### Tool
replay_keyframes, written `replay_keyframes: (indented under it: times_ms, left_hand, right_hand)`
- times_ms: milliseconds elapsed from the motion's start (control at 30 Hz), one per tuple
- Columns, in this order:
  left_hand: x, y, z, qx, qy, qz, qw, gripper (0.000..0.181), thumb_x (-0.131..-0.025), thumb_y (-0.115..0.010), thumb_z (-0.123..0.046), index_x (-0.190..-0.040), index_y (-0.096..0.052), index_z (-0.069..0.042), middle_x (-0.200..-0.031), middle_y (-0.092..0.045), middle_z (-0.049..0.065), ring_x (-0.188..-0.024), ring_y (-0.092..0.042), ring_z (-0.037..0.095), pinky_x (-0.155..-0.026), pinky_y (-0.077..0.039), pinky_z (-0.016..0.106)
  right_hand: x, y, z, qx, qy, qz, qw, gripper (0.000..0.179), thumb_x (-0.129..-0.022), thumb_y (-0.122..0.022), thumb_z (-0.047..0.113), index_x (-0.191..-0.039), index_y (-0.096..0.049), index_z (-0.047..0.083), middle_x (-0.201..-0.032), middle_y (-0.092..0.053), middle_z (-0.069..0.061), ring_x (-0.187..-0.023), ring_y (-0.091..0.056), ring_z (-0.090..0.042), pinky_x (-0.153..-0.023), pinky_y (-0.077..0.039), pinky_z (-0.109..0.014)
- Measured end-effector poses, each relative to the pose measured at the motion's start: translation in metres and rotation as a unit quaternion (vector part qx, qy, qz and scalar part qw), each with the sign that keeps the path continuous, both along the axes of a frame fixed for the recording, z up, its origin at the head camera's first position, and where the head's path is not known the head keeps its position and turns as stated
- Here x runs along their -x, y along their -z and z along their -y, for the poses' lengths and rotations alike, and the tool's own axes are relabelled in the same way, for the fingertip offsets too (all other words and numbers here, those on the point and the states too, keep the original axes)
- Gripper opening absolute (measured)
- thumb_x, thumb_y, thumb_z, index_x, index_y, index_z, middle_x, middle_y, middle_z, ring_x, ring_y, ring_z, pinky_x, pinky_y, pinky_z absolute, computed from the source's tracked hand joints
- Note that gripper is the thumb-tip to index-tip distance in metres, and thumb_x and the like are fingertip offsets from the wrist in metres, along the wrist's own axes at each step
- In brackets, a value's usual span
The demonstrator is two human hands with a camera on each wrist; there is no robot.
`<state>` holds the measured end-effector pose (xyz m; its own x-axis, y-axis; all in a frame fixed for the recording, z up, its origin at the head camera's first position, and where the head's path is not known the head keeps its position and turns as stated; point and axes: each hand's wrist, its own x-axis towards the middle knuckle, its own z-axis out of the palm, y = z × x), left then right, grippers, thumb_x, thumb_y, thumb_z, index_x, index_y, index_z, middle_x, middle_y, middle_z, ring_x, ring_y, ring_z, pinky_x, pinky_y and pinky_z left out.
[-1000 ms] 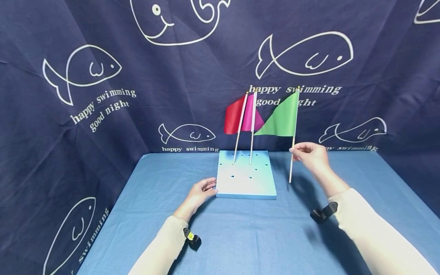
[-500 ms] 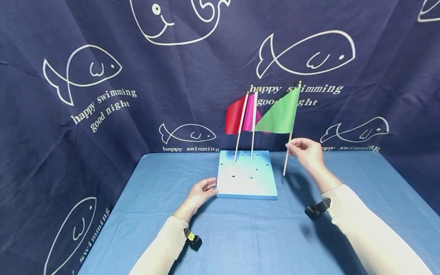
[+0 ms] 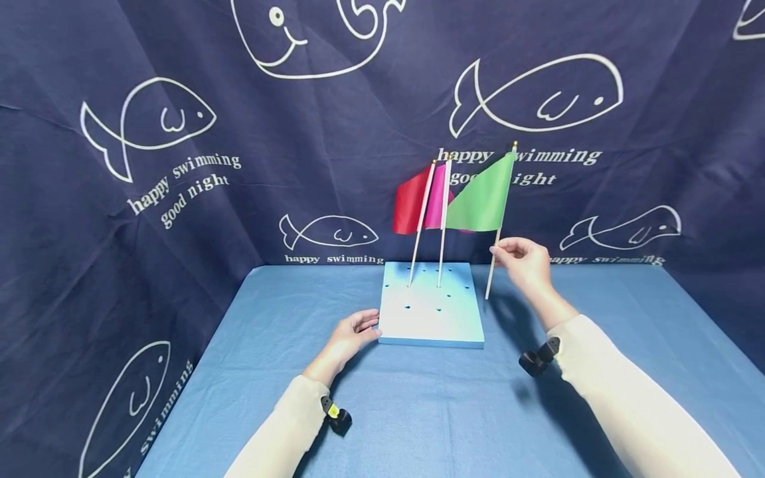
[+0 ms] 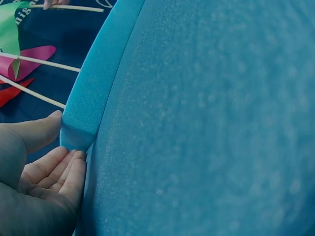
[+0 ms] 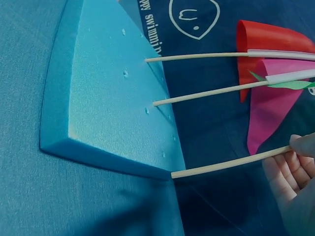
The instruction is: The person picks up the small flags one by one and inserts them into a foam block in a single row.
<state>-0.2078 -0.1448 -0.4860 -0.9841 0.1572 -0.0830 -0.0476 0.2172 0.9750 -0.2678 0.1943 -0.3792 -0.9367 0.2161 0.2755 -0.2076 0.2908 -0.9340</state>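
Observation:
In the head view, my right hand [image 3: 526, 262] pinches the bare lower part of a green flag's [image 3: 483, 196] wooden stick between thumb and fingertips. The stick leans slightly, its lower end beside the right edge of the light blue foam board [image 3: 427, 325]. The right wrist view shows that stick end [image 5: 178, 174] overlapping the board's corner. My left hand [image 3: 348, 337] rests at the board's left side, fingers fairly straight and touching its edge. A red flag [image 3: 411, 202] and a magenta flag [image 3: 438, 199] stand with their sticks in the board's holes, tilted slightly right.
The board has several small holes [image 3: 439, 309] around the sticks. A blue cloth [image 3: 287, 299] covers the table beneath it. Close behind hangs a dark blue curtain [image 3: 335, 146] printed with white fish and lettering.
My right hand has moved left and slightly up with the green flag, bringing its stick end closer to the board's right edge. The left hand and the board stay in place.

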Motion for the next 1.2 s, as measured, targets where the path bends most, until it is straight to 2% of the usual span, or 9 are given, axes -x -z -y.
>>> replay_keyframes:
  times_ms: [167,400,600,967,1200]
  left_hand:
    - [0.000,0.001,-0.001,0.006,0.000,0.003,1.0000,0.048,-0.088,-0.070,-0.008,-0.133,-0.055,0.002,-0.133,-0.059,0.020,-0.127,-0.054,0.033,-0.105,-0.049,0.035]
    - [0.002,0.000,-0.001,0.000,0.001,0.004,1.0000,0.048,-0.089,-0.069,-0.007,-0.133,-0.054,0.002,-0.133,-0.058,0.020,-0.127,-0.053,0.033,-0.106,-0.048,0.034]
    - [0.002,-0.001,-0.001,0.002,0.005,0.008,1.0000,0.049,-0.089,-0.069,-0.008,-0.134,-0.054,0.001,-0.135,-0.057,0.020,-0.128,-0.052,0.032,-0.107,-0.047,0.034]
    - [0.005,0.000,-0.001,0.000,-0.003,0.012,0.9999,0.048,-0.089,-0.068,-0.006,-0.135,-0.053,0.002,-0.134,-0.057,0.021,-0.128,-0.052,0.033,-0.107,-0.048,0.037]
    - [0.002,-0.002,-0.001,0.001,0.001,0.013,0.9999,0.048,-0.089,-0.069,-0.009,-0.134,-0.054,0.001,-0.135,-0.057,0.020,-0.128,-0.052,0.032,-0.108,-0.047,0.036]
  right_hand:
    - [0.006,0.002,0.003,-0.013,0.017,0.000,0.9998,0.022,-0.088,-0.070,0.012,-0.098,-0.066,-0.008,-0.064,-0.058,0.022,-0.056,-0.059,0.011,-0.059,-0.054,-0.008]
    - [0.011,0.002,0.008,0.013,0.031,0.006,0.9994,0.021,-0.087,-0.071,0.009,-0.098,-0.065,-0.008,-0.063,-0.059,0.022,-0.055,-0.060,0.009,-0.059,-0.055,-0.009]
    - [0.013,0.004,0.014,0.024,0.054,-0.003,0.9983,0.012,-0.086,-0.072,0.007,-0.092,-0.067,-0.003,-0.062,-0.058,0.019,-0.052,-0.059,0.009,-0.056,-0.054,-0.008]
    - [0.021,0.007,0.023,0.007,0.050,-0.010,0.9987,0.015,-0.086,-0.072,0.008,-0.094,-0.068,-0.003,-0.065,-0.059,0.017,-0.060,-0.067,-0.005,-0.061,-0.057,-0.012]
    - [0.023,0.013,0.027,0.027,0.043,-0.016,0.9986,0.016,-0.086,-0.071,0.006,-0.095,-0.066,-0.007,-0.067,-0.059,0.012,-0.057,-0.064,0.001,-0.059,-0.056,-0.009]
